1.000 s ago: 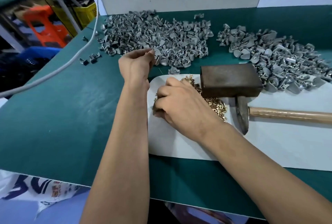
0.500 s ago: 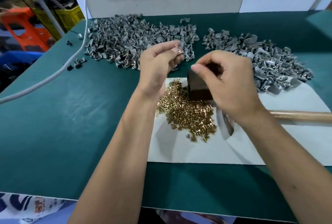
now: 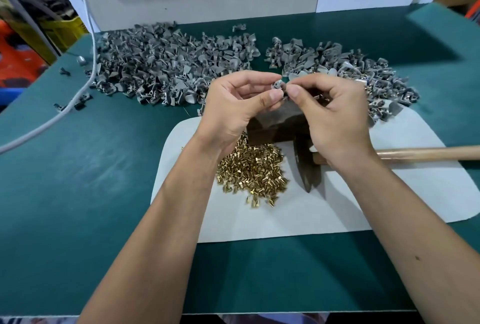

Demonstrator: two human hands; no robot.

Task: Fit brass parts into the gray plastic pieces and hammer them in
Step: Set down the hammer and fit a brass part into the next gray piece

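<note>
Pretty bright overall, soft even light that looks like it comes from overhead. Shadows are mild: the forearms drop faint grayish ones on the white mat (image 3: 363,201), and a darker wedge of shade cuts across the green bench (image 3: 78,193) at far right by the back wall. No harsh glare, just a dull sheen on the brass parts (image 3: 252,170) and the gray piles. Wide-angle lens, so the bench edges bow and the arms stretch near the bottom corners. The middle is fairly sharp, while the shelves at far left go smeary and soft.
</note>
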